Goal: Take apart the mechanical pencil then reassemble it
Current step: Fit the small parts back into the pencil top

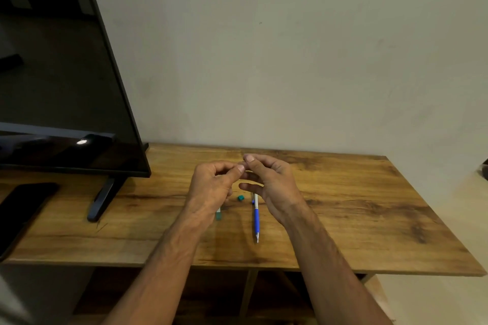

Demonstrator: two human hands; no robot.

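The mechanical pencil (256, 217) was seen lying on the wooden counter (356, 208), just below and toward the viewer from the two raised hands. Its long axis ran nearly straight toward the viewer, with the metal tip at the near end and the far end tucked under the right hand (272, 185). The right hand was judged the nearer of the two, being almost directly above the far end, while the left hand (214, 185) was held a little off to the side.

The pencil's body was shown as white at the far part and blue along the grip, ending in a thin silver point. A small teal piece (240, 197) lay apart from it on the counter between the hands, and another teal-ended piece (218, 215) lay partly hidden under the left wrist; the pencil was therefore judged partly dismantled.

Both hands were held above the counter with thumb and forefinger tips brought together where they met, as if something very small were pinched between them; what was held could not be made out. The remaining fingers of the right hand were loosely spread.

A dark monitor (66, 87) stood at the left.
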